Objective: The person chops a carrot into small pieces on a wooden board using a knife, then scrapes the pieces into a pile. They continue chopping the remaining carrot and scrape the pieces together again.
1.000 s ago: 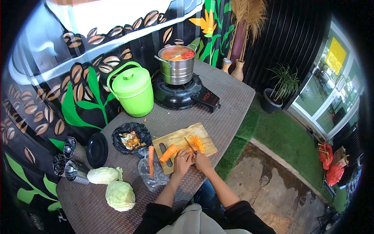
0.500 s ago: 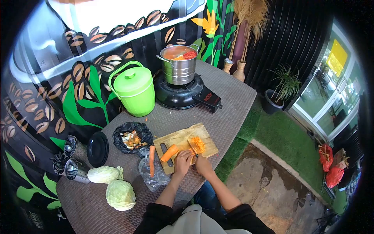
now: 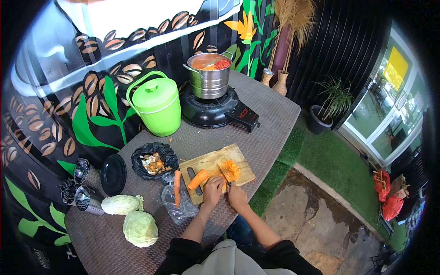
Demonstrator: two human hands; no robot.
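While the right hand (image 3: 237, 197) has its grip closed round a knife (image 3: 223, 172), the left hand (image 3: 213, 189) pinches a carrot piece (image 3: 224, 187) on the cutting board (image 3: 206, 161): dicing, I'd judge. Another stroke would want the left tucked back. The bench (image 3: 274, 112) edge runs beneath the right forearm (image 3: 261, 227); open room lies between board and stove (image 3: 206, 113).

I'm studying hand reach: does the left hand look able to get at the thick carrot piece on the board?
Probably yes: the thick carrot piece lies beside the left hand on the cutting board, with nothing visible between them, though that hand seems occupied.
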